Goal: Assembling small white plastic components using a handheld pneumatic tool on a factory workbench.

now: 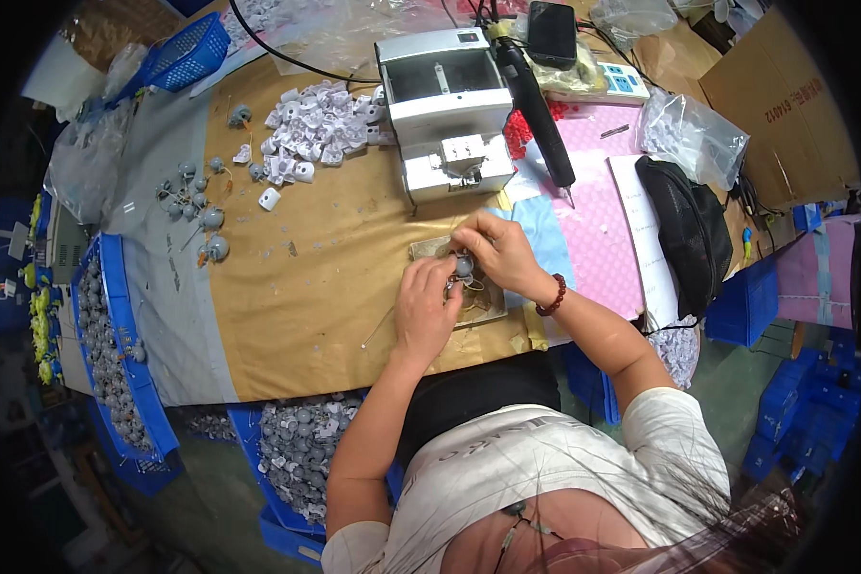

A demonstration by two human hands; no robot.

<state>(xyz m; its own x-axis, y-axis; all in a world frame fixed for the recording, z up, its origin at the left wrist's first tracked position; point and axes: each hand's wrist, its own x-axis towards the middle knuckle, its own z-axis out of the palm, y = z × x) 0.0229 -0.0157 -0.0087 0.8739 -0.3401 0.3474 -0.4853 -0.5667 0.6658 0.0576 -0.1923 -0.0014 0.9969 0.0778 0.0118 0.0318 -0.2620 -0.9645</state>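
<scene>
Both hands meet over a small square board [489,303] on the worktable. Between them sits a grey round part [464,266] with thin wires. My left hand [428,304] is closed with its fingertips on the near left side of this part. From above and to the right, my right hand [502,253] pinches at its top, thumb and forefinger together. My fingers cover much of the part, so its finer details are hidden. A thin wire trails out to the left below my left hand.
A white machine [454,120] stands beyond my hands, with a black electric screwdriver [536,110] beside it. White plastic pieces [320,129] are heaped at the far left, near several grey round parts [212,220]. Blue bins [153,383] hold more. A black pouch [681,234] lies right.
</scene>
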